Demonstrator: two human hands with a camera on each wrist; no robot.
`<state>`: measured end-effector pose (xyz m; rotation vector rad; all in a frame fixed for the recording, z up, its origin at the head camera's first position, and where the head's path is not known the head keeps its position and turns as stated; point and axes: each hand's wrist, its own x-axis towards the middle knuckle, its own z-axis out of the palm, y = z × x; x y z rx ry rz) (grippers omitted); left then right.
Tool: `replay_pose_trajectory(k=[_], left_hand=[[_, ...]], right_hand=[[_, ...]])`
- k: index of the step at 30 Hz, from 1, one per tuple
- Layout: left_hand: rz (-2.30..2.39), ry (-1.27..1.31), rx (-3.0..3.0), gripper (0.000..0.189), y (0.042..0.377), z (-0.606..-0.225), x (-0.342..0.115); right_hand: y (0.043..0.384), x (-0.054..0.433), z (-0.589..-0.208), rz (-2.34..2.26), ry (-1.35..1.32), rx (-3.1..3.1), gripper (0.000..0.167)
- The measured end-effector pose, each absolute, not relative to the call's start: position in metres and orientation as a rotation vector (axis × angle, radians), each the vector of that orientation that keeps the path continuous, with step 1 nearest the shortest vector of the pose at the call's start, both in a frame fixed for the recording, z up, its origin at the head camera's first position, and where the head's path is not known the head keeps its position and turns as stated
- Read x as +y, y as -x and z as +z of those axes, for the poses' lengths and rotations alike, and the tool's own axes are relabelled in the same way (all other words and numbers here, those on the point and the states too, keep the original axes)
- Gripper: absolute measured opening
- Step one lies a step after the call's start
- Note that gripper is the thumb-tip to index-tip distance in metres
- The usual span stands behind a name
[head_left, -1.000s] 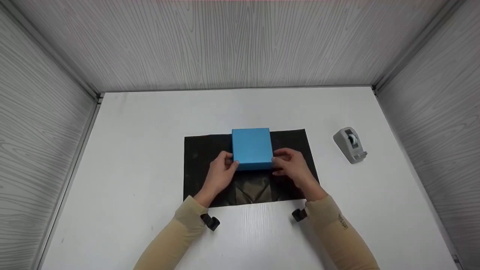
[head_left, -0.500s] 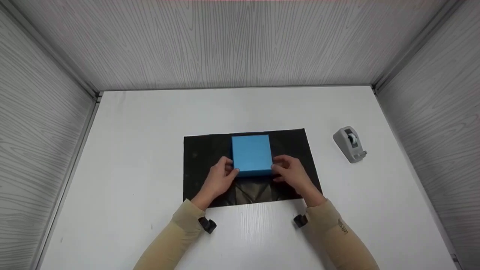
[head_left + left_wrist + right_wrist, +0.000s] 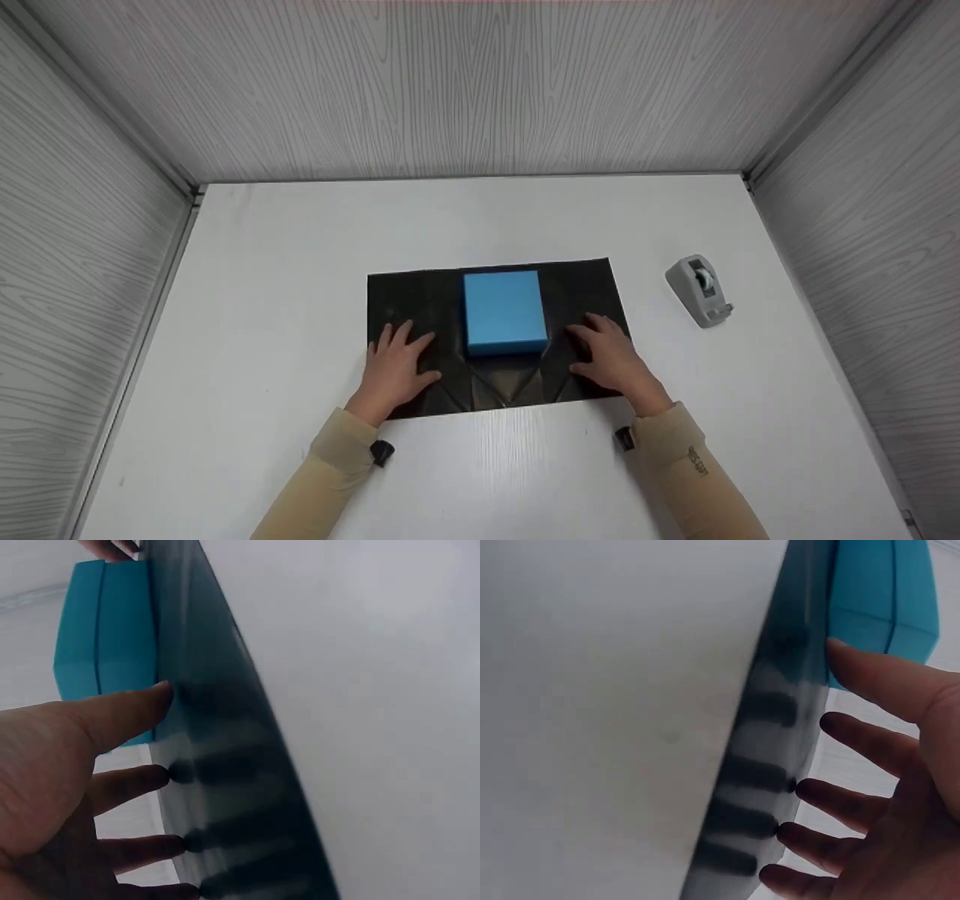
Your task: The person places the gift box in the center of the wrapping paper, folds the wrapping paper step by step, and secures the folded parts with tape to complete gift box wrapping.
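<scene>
A blue box (image 3: 504, 309) with a lid seam along its side lies on a dark, shiny sheet (image 3: 420, 292), near the sheet's middle. On the left part of that sheet is my left hand (image 3: 394, 371), fingers spread and apart from the box; in the left wrist view its fingertips (image 3: 159, 774) touch the sheet. My right hand (image 3: 611, 360) is over the right part, its fingers spread too and holding nothing. In the right wrist view at least some of its fingertips (image 3: 804, 787) meet the sheet. Creases run across the sheet in front of the box.
A grey tape dispenser (image 3: 701, 291) stands on the white table (image 3: 300, 240), to the right of the sheet. Wood-grained panels (image 3: 480, 90) enclose the table at the back and both sides.
The box has slid toward me on the sheet and been let go. Both hands have moved outward, from gripping its sides to the left and right parts of the sheet.
</scene>
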<state>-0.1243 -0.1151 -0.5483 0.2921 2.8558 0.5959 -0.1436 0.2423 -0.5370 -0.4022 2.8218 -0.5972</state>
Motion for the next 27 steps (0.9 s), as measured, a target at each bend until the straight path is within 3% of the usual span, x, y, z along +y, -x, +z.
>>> replay_pose_trajectory(k=[17, 27], left_hand=[[0.551, -0.309, 2.844, 0.07, 0.142, -0.552, -0.131], [0.689, -0.304, 2.888, 0.058, 0.139, -0.546, -0.122]], right_hand=[[0.152, 0.239, -0.543, -0.561, 0.472, 2.85, 0.063], [0.154, 0.224, -0.534, -0.689, 0.418, 2.93, 0.051]])
